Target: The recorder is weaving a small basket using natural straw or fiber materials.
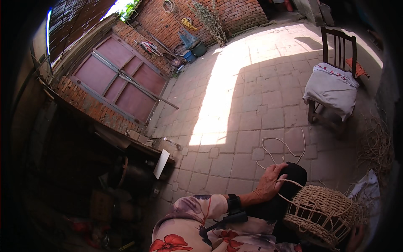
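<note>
My left hand [272, 181] rests on my black-clad knee [299, 172], its fingers closed on a pale straw strand [286, 147] that loops out over the paving. The strand runs into the rim of a half-woven straw basket [321, 214] lying on its side in my lap. A floral sleeve and a black wristband cover that arm. Only a sliver of my right hand [356, 237] shows, at the basket's lower right edge. Its fingers are hidden behind the weave.
A dark wooden chair [333, 84] draped with a white cloth stands ahead on the right. Loose straw [378, 147] and a white cloth [369, 189] lie at the right. A red panelled door [121, 80] leans on the brick wall, with buckets [195, 50] beyond. Clutter fills the dark left side.
</note>
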Available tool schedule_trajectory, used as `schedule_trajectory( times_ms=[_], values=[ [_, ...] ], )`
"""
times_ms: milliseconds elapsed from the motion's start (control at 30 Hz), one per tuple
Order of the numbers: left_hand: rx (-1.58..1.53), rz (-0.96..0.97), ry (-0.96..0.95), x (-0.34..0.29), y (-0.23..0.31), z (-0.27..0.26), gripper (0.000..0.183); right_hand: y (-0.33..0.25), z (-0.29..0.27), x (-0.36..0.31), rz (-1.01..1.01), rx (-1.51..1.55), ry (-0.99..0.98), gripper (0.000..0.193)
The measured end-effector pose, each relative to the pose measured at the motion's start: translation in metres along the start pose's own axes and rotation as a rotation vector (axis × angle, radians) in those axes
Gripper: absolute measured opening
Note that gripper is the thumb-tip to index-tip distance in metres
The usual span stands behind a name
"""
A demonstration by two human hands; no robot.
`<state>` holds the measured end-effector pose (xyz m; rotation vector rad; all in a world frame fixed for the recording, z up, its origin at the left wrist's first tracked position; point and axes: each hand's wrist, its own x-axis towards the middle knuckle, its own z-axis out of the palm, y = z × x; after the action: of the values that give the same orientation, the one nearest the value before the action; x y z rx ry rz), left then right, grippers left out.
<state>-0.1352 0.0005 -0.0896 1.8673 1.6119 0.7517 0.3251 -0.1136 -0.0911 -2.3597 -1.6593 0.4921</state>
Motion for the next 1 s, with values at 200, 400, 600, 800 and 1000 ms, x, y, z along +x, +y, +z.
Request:
schedule_trajectory(
  times_ms=[200,400,600,800,1000],
  values=[
    [0.0,0.008,0.008,0.001,-0.001,0.001,0.042,-0.003,-0.001,0.0,0.013,0.009,-0.003,0.028],
    [-0.001,-0.009,0.014,0.0,-0.001,0.002,0.042,0.0,0.0,0.0,0.003,-0.005,0.003,0.028],
    [-0.007,-0.011,0.007,0.0,-0.001,0.001,0.042,0.001,0.0,0.0,-0.005,0.0,0.005,0.027],
    [-0.003,0.005,0.007,0.0,0.0,0.001,0.042,0.009,0.005,0.001,-0.006,0.015,0.01,0.025],
    [-0.011,-0.015,0.0,0.0,-0.002,0.002,0.042,0.006,0.004,0.0,-0.003,0.019,0.009,0.025]
  ],
)
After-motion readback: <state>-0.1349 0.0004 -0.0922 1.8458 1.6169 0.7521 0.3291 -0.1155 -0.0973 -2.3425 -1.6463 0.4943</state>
